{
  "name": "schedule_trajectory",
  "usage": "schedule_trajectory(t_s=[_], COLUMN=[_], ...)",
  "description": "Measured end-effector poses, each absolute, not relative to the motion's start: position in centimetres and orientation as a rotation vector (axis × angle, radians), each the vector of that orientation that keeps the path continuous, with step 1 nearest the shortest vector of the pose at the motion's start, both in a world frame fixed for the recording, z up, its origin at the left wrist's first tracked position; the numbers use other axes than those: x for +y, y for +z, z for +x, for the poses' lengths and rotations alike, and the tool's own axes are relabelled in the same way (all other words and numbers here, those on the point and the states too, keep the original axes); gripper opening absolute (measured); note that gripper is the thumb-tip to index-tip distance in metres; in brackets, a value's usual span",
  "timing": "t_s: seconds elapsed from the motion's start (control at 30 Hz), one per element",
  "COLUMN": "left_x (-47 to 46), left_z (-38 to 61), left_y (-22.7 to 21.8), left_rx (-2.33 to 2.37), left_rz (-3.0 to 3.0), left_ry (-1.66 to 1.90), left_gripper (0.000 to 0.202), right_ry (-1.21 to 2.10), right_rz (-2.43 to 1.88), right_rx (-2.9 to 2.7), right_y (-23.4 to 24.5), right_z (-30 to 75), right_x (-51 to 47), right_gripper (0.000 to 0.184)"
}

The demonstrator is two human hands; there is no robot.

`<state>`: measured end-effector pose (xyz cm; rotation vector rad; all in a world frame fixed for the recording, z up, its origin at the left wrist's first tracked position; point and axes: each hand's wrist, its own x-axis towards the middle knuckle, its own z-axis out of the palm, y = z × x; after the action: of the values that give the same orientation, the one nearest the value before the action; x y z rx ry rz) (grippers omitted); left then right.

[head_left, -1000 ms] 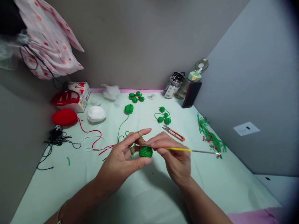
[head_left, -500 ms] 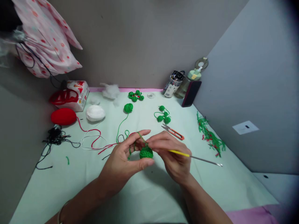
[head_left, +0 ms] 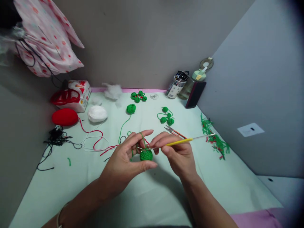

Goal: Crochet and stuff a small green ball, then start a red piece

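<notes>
Between the thumb and fingers of my left hand (head_left: 125, 155) is a small round green crochet piece (head_left: 146, 155). Green yarn (head_left: 142, 136) runs over the raised left index finger down to it. My right hand (head_left: 179, 155) grips a crochet hook (head_left: 179, 142) by its yellow handle. The hook's thin metal shaft reaches left to the top edge of the crochet piece, and its other metal end points up to the right. Exactly where the hook tip sits in the stitches is too small to tell. A green yarn ball (head_left: 131, 109) lies beyond, its strand trailing toward my left hand.
Thread snips (head_left: 175, 131) lie just behind my right hand. Small green balls (head_left: 169, 121) rest farther back, with yarn scraps (head_left: 216, 139) to the right. Red yarn (head_left: 65, 117), white yarn (head_left: 97, 113) and tangled black yarn (head_left: 56, 135) are at left. A phone (head_left: 195, 94) leans on a bottle.
My right hand has turned the hook: its far end has swung upward, and its near shaft now shows at the crochet piece. The piece has shifted slightly left.
</notes>
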<state>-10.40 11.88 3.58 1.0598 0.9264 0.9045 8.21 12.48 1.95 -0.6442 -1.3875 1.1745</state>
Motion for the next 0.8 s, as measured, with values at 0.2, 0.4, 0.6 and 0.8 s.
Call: schedule_trajectory(t_s=[0.2, 0.4, 0.6, 0.8], left_x=[11.9, 11.8, 11.7, 11.7], left_z=[-10.4, -10.6, -10.9, -11.1], left_y=[3.5, 3.9, 4.0, 4.2], left_rx=[0.880, 0.900, 0.917, 0.862], left_rz=[1.021, 1.027, 1.092, 1.124], left_ry=[0.921, 0.914, 0.895, 0.856], left_gripper=[0.065, 0.066, 0.066, 0.058], right_ry=[1.090, 1.241, 1.433, 1.436], right_rz=[-0.670, -0.599, -0.521, -0.503], right_rx=[-1.559, -1.362, -1.224, -1.293], right_y=[2.6, 1.5, 1.6, 2.1], right_z=[8.3, 8.6, 8.3, 8.5], right_x=[12.5, 12.6, 12.6, 12.8], right_gripper=[0.020, 0.013, 0.014, 0.016])
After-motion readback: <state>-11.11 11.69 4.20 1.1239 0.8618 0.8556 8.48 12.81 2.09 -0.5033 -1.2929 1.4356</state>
